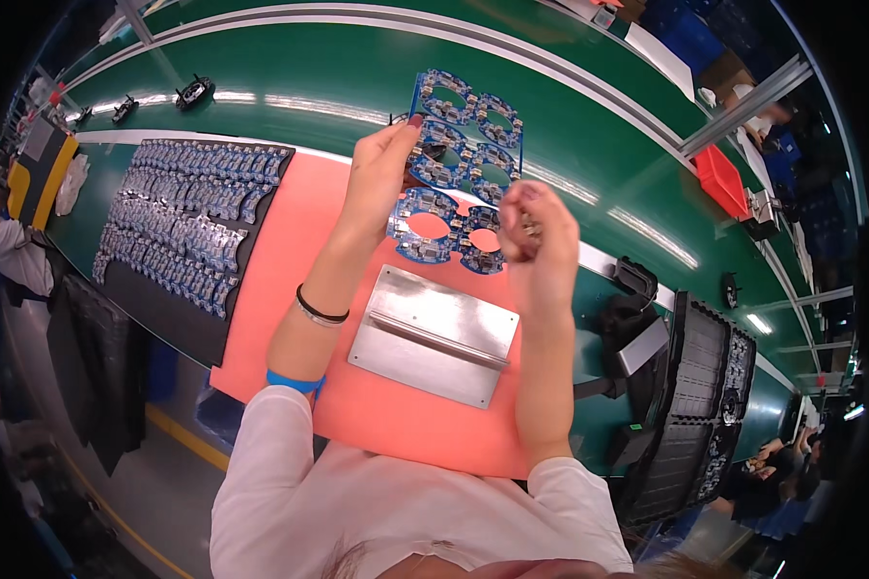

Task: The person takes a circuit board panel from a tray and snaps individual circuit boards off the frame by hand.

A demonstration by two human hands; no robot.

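Left hand (378, 183) raised over the pink mat (299, 241), fingers pinched on the left edge of a blue circuit board panel (459, 169). Panel held up off the mat, tilted, its round cut-out boards in two columns running up and to the right of that hand. Right hand (536, 241) curled closed at the panel's lower right corner, fingertips gripping the edge there; panel sits between the two hands, mostly above them. Metal plate (434, 333) lies flat on the mat just below the hands, between the forearms. Black tray of small blue boards (188, 227) rests well to the left. Green conveyor belt (309, 77) runs beyond.
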